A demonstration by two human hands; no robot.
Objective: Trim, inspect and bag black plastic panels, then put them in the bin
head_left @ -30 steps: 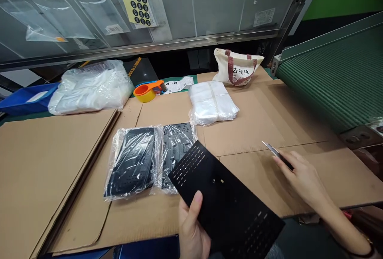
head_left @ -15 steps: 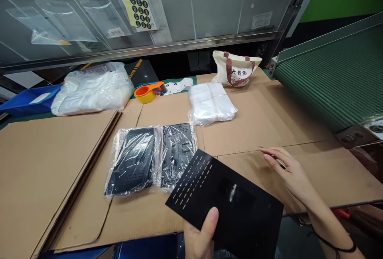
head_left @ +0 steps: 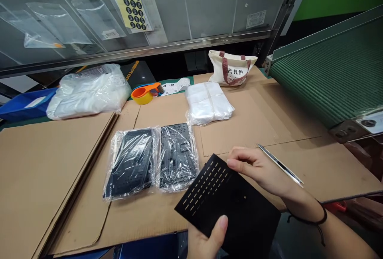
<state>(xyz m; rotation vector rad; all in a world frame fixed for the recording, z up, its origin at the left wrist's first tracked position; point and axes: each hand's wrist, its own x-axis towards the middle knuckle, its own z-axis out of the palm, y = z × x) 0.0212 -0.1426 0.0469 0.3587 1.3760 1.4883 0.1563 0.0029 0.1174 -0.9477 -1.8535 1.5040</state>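
Left hand (head_left: 206, 242) grips a black panel (head_left: 236, 215), right hand (head_left: 260, 170) pinches its far edge: seemingly positioning; turning needs both.

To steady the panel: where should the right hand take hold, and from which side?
Probably the far-right edge of the black panel, pinched from the right: it looks thin and flat, that edge faces the right hand, and the left hand holds the opposite edge.

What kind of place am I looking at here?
Probably a factory packing or assembly station: a green conveyor belt, a bundle of clear bags and plastic-wrapped black panels suggest it.
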